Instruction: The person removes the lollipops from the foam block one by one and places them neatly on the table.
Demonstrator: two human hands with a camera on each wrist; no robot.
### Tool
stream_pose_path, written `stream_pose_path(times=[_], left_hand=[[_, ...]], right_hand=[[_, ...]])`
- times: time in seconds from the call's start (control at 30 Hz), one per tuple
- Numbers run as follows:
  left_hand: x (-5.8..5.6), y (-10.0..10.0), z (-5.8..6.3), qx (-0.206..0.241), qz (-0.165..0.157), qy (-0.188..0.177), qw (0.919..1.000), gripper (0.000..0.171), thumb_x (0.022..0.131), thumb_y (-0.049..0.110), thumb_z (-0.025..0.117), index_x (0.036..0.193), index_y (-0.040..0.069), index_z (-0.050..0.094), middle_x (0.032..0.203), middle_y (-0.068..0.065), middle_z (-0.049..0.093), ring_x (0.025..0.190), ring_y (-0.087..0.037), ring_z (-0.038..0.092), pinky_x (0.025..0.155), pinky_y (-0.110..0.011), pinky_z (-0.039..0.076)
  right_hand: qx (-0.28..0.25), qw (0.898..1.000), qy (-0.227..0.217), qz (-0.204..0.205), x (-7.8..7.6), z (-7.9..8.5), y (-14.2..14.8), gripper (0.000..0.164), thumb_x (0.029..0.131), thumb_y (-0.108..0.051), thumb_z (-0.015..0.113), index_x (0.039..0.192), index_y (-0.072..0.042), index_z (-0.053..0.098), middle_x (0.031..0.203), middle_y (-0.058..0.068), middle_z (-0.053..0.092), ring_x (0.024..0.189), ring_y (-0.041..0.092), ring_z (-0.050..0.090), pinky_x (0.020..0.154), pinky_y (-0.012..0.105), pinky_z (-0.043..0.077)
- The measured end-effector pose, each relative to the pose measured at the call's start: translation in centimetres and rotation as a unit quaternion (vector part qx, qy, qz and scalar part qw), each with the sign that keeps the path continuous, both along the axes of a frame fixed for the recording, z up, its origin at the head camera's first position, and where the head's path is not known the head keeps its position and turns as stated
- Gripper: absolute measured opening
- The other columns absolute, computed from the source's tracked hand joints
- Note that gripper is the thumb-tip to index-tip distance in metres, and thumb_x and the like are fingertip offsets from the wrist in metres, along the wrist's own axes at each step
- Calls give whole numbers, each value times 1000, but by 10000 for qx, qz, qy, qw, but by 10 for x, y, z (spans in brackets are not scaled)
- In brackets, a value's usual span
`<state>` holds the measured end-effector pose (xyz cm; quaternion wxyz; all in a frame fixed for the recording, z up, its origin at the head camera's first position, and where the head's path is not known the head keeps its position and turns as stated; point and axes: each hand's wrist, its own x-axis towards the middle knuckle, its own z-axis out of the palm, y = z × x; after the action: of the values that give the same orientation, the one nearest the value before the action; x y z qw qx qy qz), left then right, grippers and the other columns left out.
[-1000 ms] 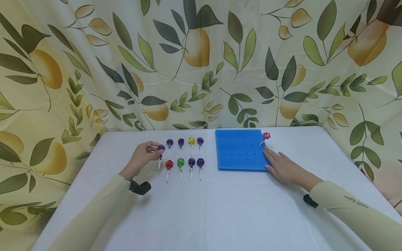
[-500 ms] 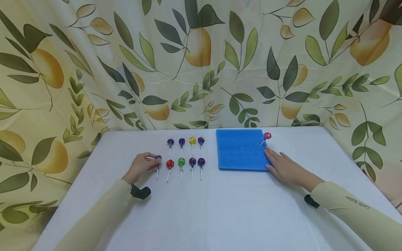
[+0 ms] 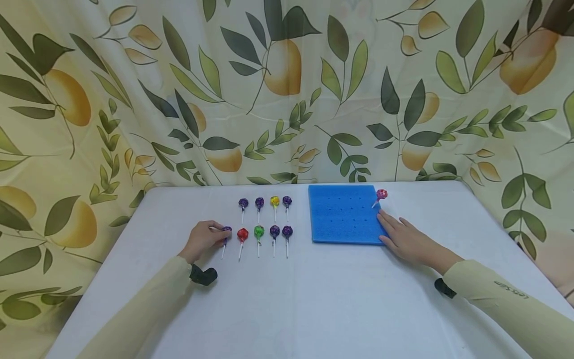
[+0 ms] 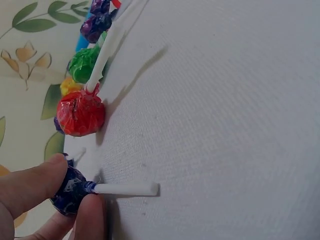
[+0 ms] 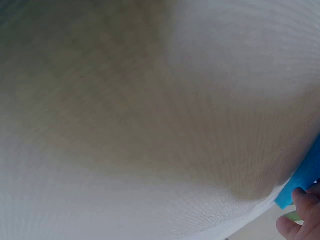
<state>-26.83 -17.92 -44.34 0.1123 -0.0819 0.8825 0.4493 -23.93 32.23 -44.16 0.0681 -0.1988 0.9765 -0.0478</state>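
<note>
My left hand (image 3: 204, 240) pinches the wrapped head of a dark purple lollipop (image 4: 70, 192) between thumb and fingers, its white stick pointing toward the table's front. That lollipop is at the left end of the front row, just left of a red lollipop (image 3: 242, 235). With fingers extended, my right hand (image 3: 405, 240) touches the right edge of a blue foam board (image 3: 332, 232) dotted with small holes. A pink-red lollipop (image 3: 381, 194) stands tilted at the board's upper right edge, above the fingertips. In the right wrist view only some fingers and a corner of the board show.
Beside the red one lie a green lollipop (image 3: 258, 232) and two purple ones. Behind them is a row with a yellow lollipop (image 3: 275, 201) among purple ones. A white cloth (image 3: 287, 299) covers the table; a leaf-patterned curtain (image 3: 287, 129) hangs behind.
My left hand has brought the purple lollipop down and toward the front, from beside the back row to the front row's left end. The right hand stays on the foam board.
</note>
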Motion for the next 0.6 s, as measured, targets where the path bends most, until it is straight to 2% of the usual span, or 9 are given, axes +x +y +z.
stream_pose_path(times=[0.23, 0.43, 0.6], left_hand=[[1, 1, -1, -161, 91, -24, 9998, 35, 83, 21, 71, 106, -3, 61, 88, -13, 70, 61, -5, 60, 57, -17, 46], [0, 2, -3, -327, 45, 35, 9994, 38, 81, 21, 74, 107, -3, 61, 91, -15, 71, 61, -5, 60, 58, -17, 45], [1, 2, -4, -236, -10, 87, 9997, 41, 79, 16, 75, 111, -4, 60, 90, -15, 70, 59, -4, 60, 58, -16, 47]], right_hand=[[1, 10000, 9, 4, -1, -1, 0, 71, 98, -41, 42, 146, 7, 19, 153, 27, 19, 140, 43, 19, 111, 63, 15], [29, 10000, 15, 17, -1, 0, 1, 71, 98, -41, 42, 146, 7, 19, 153, 27, 18, 140, 43, 19, 111, 63, 15], [6, 10000, 2, 21, 0, 1, 0, 71, 98, -40, 42, 145, 7, 20, 153, 27, 19, 140, 44, 19, 111, 63, 15]])
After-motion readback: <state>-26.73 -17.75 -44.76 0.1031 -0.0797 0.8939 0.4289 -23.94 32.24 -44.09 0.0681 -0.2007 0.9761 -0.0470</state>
